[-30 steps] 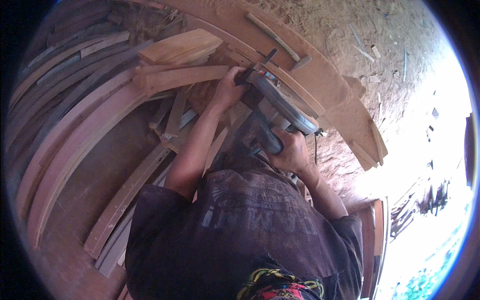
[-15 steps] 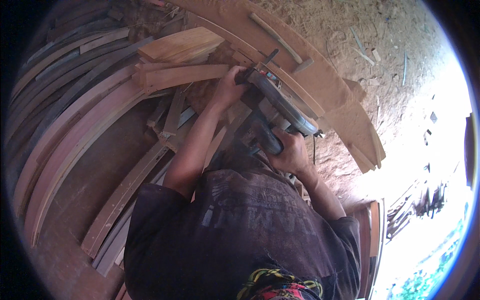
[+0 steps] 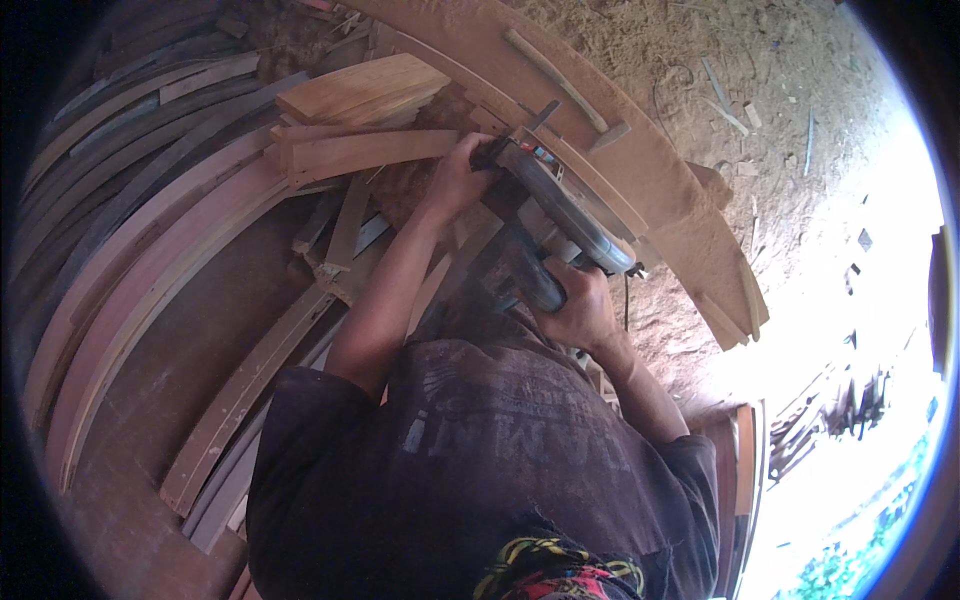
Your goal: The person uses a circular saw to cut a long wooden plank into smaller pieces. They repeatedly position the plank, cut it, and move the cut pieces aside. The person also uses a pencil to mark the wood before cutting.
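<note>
While both hands are on the power tool (image 3: 572,215), the relation that matters is how its length lies against the pale curved strip (image 3: 622,213) just beside it. The tool's long axis slants from between ten and eleven o'clock down to between four and five, roughly alongside the strip, which runs along its one-to-two o'clock side. Whether the two touch, I cannot tell.

From the right hand (image 3: 585,308), the tool's body lies toward twelve o'clock; that hand is clamped around the dark loop handle (image 3: 543,287) and is nearer the lower end. From the left hand (image 3: 462,178), the body lies toward three to four o'clock; that hand is closed on the dark upper end, its fingertips hidden by the tool. The left hand itself sits between ten and eleven o'clock from the right one. Past the strip, toward one to two o'clock, lies the broad curved board (image 3: 690,218), with a hammer (image 3: 562,85) on it near twelve o'clock from the tool.
</note>
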### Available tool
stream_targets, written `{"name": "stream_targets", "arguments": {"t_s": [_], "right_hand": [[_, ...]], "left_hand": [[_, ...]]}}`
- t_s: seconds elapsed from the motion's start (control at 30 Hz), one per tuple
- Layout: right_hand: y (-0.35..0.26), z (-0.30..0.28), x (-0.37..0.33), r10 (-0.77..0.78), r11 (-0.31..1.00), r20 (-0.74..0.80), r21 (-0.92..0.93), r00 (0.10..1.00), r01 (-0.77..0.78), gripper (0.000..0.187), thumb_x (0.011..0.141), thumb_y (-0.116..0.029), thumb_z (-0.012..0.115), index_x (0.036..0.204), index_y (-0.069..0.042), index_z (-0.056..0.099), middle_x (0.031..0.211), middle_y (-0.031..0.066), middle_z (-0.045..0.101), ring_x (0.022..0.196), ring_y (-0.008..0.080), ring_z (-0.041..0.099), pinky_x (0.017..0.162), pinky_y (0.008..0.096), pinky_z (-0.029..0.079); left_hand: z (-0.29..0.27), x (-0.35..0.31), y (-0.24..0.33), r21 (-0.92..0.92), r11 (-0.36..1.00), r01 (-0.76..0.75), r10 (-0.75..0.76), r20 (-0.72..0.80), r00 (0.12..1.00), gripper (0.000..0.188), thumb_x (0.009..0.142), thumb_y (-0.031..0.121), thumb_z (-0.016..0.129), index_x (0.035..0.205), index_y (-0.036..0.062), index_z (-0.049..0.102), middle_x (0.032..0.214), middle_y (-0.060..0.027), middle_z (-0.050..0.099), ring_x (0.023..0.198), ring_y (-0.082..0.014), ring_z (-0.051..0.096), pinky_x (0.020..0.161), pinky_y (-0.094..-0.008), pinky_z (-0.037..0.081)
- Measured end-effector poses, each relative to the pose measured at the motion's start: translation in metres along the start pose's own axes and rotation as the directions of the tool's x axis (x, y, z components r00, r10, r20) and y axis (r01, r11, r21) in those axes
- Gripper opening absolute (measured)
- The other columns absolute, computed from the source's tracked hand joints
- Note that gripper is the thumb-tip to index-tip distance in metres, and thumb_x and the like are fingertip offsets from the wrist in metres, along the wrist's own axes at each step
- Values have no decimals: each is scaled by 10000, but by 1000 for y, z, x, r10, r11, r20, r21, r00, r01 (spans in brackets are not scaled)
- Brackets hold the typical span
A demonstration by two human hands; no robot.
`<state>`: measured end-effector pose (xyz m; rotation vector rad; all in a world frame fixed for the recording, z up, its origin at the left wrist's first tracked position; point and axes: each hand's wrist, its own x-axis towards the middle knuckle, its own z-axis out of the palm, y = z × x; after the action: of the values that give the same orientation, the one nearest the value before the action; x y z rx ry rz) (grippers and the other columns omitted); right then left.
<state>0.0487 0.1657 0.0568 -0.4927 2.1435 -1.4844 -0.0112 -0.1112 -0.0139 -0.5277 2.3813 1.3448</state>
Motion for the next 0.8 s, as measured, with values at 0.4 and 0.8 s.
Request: {"name": "stream_targets", "arguments": {"t_s": [0.4, 0.8], "right_hand": [[-3, 1, 4, -43, 999, -29, 5, 999, 43, 252, 847, -170, 871, 984, 3, 751, 808, 204, 768, 748, 320, 800, 644, 401, 611], [0, 2, 7, -57, 998, -24, 31, 998, 57, 268, 822, -144, 873, 1009, 13, 761, 812, 207, 755, 755, 368, 783, 660, 426, 606]], "left_hand": [[-3, 2, -2, -45, 999, 8, -8, 16, 1000, 491, 855, 21, 785, 1329, 42, 658, 1242, -116, 733, 1176, -216, 689, 1011, -360, 537], [-6, 7, -9, -17, 999, -33, 33, 4, 999, 531, 849, 42, 814, 1355, 37, 652, 1266, -136, 731, 1192, -226, 689, 1010, -371, 541]]}}
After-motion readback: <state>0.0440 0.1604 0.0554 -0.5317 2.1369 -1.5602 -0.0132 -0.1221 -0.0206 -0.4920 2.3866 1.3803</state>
